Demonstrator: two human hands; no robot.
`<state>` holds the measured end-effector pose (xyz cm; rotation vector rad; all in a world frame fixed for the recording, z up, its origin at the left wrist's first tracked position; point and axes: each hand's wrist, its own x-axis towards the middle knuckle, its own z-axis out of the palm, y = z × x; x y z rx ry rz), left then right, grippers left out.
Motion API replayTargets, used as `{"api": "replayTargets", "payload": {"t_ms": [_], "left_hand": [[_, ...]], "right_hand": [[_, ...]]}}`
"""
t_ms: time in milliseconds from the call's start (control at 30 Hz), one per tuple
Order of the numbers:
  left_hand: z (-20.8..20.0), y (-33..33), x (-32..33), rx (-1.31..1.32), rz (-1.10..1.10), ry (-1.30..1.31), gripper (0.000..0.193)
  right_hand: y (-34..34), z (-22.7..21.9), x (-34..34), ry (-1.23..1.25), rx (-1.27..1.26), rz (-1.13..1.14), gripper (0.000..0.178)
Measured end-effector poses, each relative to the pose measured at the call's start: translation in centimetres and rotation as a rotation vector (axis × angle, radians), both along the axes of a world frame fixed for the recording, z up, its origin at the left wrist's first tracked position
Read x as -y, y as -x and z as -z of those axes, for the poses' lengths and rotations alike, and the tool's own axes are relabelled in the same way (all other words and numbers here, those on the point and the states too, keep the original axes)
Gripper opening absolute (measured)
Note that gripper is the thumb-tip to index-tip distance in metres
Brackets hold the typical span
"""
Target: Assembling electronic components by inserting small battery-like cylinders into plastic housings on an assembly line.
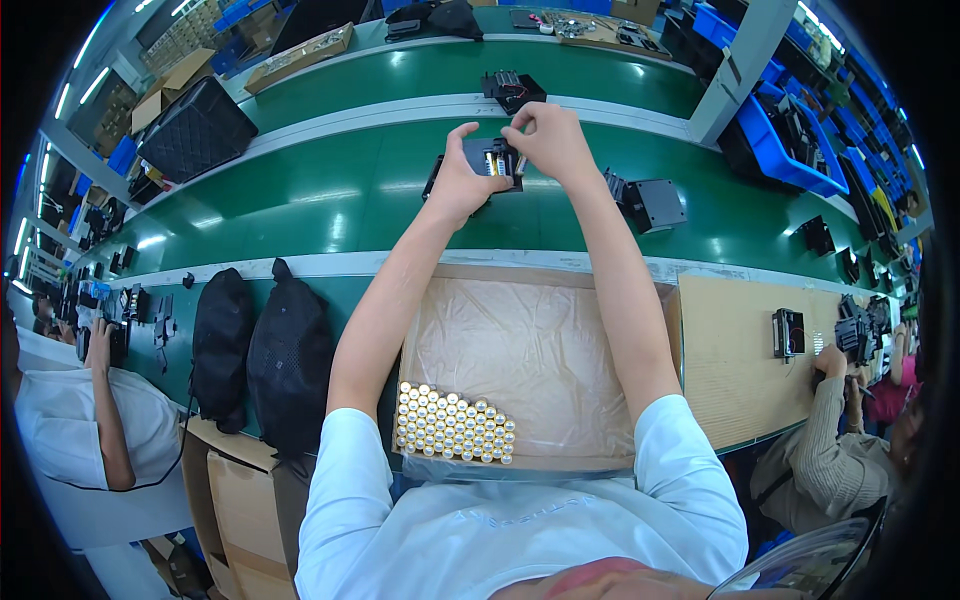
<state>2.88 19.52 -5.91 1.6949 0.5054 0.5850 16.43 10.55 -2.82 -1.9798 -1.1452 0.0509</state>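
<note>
Batteries (495,163) point lengthwise forward, left hand (464,186) gripping their case (477,153), right hand (551,143) curled, its hold unclear.

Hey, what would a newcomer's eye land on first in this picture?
Probably the gold-topped batteries, clustered in the near left corner of the open cardboard box. Then the left hand and right hand, both at a black device over the green surface beyond the box. Two black bags also stand out, left of the box.
</note>
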Motion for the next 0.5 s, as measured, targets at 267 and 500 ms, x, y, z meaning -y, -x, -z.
{"api": "replayTargets", "payload": {"t_ms": [267, 500], "left_hand": [[1.0, -0.5, -0.7, 0.044, 0.049, 0.155, 0.089], [2.2, -0.8, -2.0, 0.097, -0.014, 0.243, 0.084]], "right_hand": [[0.2, 2.3, -1.6, -0.173, 0.253, 0.099, 0.022], [-0.4, 3.2, -1.6, -0.015, -0.542, -0.053, 0.032]]}}
